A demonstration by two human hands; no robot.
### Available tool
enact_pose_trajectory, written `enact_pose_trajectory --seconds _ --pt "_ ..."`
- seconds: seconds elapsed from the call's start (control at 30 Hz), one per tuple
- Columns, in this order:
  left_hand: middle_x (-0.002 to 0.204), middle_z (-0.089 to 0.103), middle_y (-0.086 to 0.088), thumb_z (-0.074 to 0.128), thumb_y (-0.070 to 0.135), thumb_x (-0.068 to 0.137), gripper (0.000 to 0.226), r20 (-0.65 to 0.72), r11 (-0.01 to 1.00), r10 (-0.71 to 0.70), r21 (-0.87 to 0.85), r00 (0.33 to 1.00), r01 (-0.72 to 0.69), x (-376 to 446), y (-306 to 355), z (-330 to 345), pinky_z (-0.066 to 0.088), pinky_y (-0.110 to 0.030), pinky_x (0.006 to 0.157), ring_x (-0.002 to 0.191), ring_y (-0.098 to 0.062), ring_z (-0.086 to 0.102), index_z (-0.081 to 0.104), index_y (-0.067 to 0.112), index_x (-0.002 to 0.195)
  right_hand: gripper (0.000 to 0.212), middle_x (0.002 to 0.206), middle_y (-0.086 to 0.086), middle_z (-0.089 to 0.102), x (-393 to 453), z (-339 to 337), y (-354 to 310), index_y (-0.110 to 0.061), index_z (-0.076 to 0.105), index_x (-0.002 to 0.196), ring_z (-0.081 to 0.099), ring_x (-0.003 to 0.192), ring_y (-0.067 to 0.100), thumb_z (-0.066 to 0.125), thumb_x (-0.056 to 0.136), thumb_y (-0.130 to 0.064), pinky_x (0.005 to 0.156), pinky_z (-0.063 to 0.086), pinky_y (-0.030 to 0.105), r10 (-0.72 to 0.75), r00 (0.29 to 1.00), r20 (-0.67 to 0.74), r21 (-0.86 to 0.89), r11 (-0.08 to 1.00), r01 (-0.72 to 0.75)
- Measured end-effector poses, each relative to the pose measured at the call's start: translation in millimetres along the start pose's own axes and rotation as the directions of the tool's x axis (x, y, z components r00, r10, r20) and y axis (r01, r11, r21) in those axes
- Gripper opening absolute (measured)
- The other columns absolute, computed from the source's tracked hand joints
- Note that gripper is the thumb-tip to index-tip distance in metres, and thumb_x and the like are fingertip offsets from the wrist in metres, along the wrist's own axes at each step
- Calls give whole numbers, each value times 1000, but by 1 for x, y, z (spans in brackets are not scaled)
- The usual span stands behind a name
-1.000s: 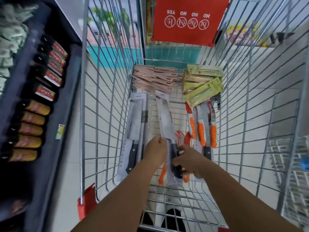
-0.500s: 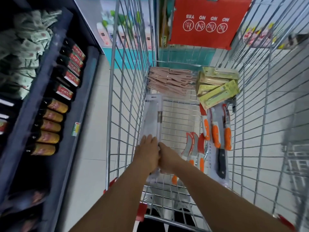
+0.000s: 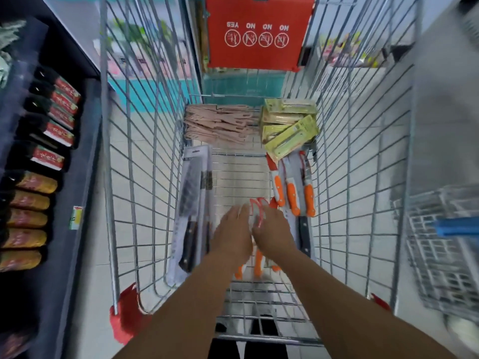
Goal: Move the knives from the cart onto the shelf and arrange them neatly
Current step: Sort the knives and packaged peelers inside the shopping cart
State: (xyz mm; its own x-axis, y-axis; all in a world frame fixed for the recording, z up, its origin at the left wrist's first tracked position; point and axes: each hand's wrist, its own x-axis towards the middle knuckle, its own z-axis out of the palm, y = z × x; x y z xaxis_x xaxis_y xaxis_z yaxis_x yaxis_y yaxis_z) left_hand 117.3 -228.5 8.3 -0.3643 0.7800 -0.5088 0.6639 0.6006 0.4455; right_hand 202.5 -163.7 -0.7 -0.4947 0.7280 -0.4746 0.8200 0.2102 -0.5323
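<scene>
A dark shelf (image 3: 85, 161) at nine o'clock carries bottles (image 3: 55, 130) with red and yellow labels. Inside the wire cart (image 3: 134, 177), black-handled knives (image 3: 190, 216) in clear packs lie along the wall at about ten o'clock from the hands. The left hand (image 3: 233, 231) reaches palm-down, fingers fairly straight, over orange-handled knives (image 3: 256, 260) on the cart floor; whether it holds one cannot be told through the blur. Just beside it, the right hand (image 3: 274, 234) curls its fingers onto a red-edged pack (image 3: 259, 206). More orange knives (image 3: 293, 190) lie at two o'clock, tan knives (image 3: 220, 124) and green packs (image 3: 289, 125) at twelve.
</scene>
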Motion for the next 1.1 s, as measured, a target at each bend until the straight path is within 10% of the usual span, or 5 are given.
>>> enact_pose_trajectory --seconds 0.27,0.5,0.87,1.1 --pt "158 11 -6 60 12 87 82 252 995 78 35 965 -90 4 33 43 27 -47 113 143 -30 16 10 26 150 79 144 17 31 -3 -20 56 -7 17 146 30 134 34 64 85 -26 109 32 44 507 862 0 -88 859 -505" --pt "158 8 -4 50 14 91 72 338 986 38 140 940 -90 11 25 53 22 -46 114 143 -31 10 11 26 151 62 131 16 41 2 -14 61 -4 35 130 44 122 33 69 83 -27 98 40 37 532 843 84 -8 846 -533" --pt "155 16 -1 61 3 82 80 383 986 53 125 922 -109 23 10 52 48 -38 93 133 -31 28 19 19 149 82 139 16 34 13 -3 59 -12 4 148 38 126 43 60 88 -22 99 38 45 543 838 51 -35 840 -542" --pt "152 29 -9 47 10 94 64 401 997 46 44 915 -69 22 19 40 36 -43 109 135 -34 35 19 17 151 97 126 18 53 -3 -30 55 -8 -4 148 47 122 39 64 81 -23 99 38 43 523 849 73 -226 838 -497"
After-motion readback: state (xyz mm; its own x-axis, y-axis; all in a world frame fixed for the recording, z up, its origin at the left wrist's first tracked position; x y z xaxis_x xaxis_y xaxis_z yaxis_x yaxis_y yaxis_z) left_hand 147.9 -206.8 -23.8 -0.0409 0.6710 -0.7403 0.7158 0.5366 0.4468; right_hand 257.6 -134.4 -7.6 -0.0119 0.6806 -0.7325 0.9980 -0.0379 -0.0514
